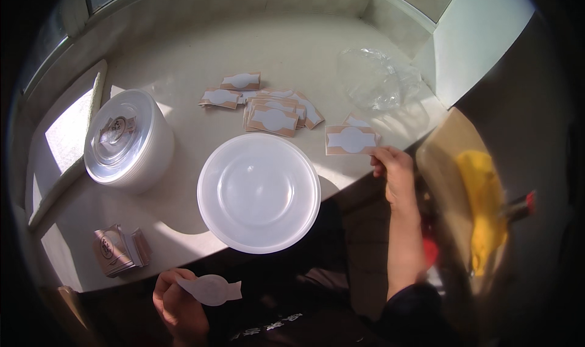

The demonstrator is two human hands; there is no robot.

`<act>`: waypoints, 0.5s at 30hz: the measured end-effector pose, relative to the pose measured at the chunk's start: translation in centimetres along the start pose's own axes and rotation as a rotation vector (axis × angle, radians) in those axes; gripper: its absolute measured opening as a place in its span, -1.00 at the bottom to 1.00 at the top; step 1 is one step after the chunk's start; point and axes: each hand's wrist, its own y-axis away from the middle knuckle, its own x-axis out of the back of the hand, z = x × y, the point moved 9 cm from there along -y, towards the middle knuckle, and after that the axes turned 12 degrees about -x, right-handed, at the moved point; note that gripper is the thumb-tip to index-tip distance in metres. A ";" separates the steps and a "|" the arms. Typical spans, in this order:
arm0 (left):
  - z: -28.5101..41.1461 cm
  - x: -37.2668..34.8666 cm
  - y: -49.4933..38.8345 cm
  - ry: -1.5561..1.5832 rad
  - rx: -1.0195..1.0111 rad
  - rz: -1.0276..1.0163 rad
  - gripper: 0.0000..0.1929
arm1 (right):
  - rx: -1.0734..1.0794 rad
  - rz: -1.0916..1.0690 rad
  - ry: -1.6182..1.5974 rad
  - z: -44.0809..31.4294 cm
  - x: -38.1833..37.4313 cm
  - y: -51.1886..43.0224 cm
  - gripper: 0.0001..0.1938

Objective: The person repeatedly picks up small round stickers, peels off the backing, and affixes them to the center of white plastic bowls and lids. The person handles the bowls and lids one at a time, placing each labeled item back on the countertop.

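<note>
My left hand (179, 296) pinches a peeled white sticker (210, 290), a round middle with a tab at each side, just below the sill's front edge. Between thumb and fingers, my right hand (396, 168) grips the corner of a brown backing card (349, 140) with a white label-shaped area on it. Another piece of card lies partly hidden behind that one. A stack of round translucent plastic lids (259, 194) sits before me, overhanging the front edge. Beyond it several similar backing cards (274, 118) are spread in a loose pile.
At left, a tilted stack of plastic lids (130, 141) bears a label on top. Printed brown labels (114, 248) are stacked near the front left. Clear plastic film (380, 79) lies at the back right of the windowsill (283, 40). A yellow item (480, 200) is at right.
</note>
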 end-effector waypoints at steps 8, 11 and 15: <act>3.0 -2.8 0.2 -0.217 -0.224 -0.108 -0.87 | 0.233 0.448 0.727 -1.0 1.5 -0.2 -0.63; 5.4 -4.5 1.1 -0.286 -0.445 -0.121 -0.87 | 0.266 0.054 0.206 -2.3 -2.0 6.1 -0.85; 8.7 -10.8 4.0 -0.696 -0.942 -0.552 -0.77 | 0.072 -0.992 0.045 -2.6 -11.4 19.5 -0.71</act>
